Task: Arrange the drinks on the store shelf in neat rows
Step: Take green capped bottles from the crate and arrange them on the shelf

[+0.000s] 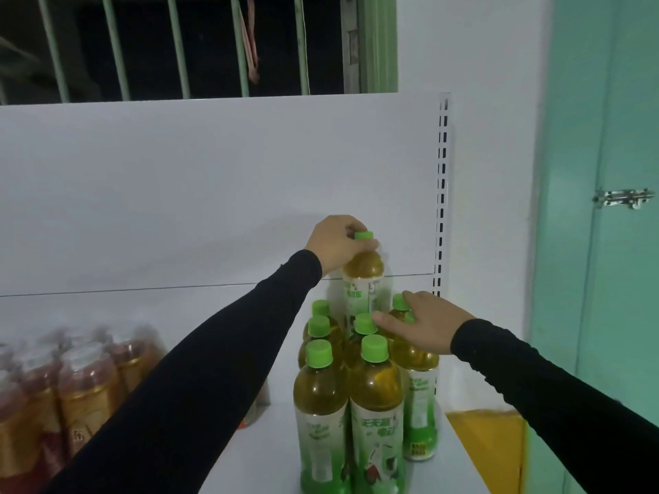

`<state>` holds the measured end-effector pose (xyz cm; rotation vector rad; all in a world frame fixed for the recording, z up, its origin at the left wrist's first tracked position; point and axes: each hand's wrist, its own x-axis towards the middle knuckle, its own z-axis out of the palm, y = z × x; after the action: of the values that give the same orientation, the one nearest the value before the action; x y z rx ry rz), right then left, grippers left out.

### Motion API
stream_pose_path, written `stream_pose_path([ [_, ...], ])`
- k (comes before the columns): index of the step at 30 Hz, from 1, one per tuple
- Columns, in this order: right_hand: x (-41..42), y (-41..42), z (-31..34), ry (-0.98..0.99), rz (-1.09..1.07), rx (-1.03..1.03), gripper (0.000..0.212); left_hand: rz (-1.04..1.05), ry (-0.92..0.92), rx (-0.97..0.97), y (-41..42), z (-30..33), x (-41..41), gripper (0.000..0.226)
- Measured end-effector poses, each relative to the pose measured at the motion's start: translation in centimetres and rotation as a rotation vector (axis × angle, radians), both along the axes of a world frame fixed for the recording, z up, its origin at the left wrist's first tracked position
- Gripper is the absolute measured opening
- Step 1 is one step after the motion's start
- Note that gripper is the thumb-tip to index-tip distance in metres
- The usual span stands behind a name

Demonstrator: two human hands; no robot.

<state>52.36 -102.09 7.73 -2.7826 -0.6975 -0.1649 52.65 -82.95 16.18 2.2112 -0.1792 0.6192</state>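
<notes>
Two hands work over a cluster of green-capped tea bottles (pixel 351 379) at the right end of the white shelf (pixel 249 454), seen from the head camera. Our left hand (pixel 337 244) curls round the neck of a raised bottle (pixel 363 279), just under its green cap (pixel 363 236) — it sits higher than the others, at the back of the group, near the slotted upright (pixel 443 194). Our right hand (pixel 426 324) lies loosely spread with fingers fairly straight, resting on the tops of the bottles in the right-hand row, a fingertip beside one cap (pixel 365 323). The standing bottles form close rows, touching one another. To the left, well apart, sits a shrink-wrapped pack of amber drinks (pixel 71 383) — blurred. A green door (pixel 606 244) with a metal latch (pixel 622 198) stands at right.
</notes>
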Motion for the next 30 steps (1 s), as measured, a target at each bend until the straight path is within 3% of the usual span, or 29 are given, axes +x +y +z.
stream_pose_path([
  [7, 0.6, 0.2, -0.5, -0.039, 0.026, 0.082, 0.124, 0.024, 0.172, 0.375, 0.6, -3.4, -0.2, 0.033],
  [11, 0.7, 0.3, -0.6, -0.044, 0.020, 0.106, 0.123, 0.035, 0.220, 0.515, 0.1, -4.0, -0.2, 0.032],
  [21, 0.6, 0.1, -0.8, -0.042, 0.012, 0.131, 0.116, 0.020, 0.251, 0.600, -0.2, -4.9, 0.1, 0.024],
  [27, -0.3, -0.5, -0.5, -0.080, 0.004, 0.195, 0.085, 0.003, 0.198, 0.605, -1.3, -3.6, 0.5, 0.027],
  [30, -0.4, -1.5, -0.7, -0.103, -0.004, 0.278, 0.087, -0.045, 0.216, 0.659, -3.1, -3.1, 0.9, 0.037],
])
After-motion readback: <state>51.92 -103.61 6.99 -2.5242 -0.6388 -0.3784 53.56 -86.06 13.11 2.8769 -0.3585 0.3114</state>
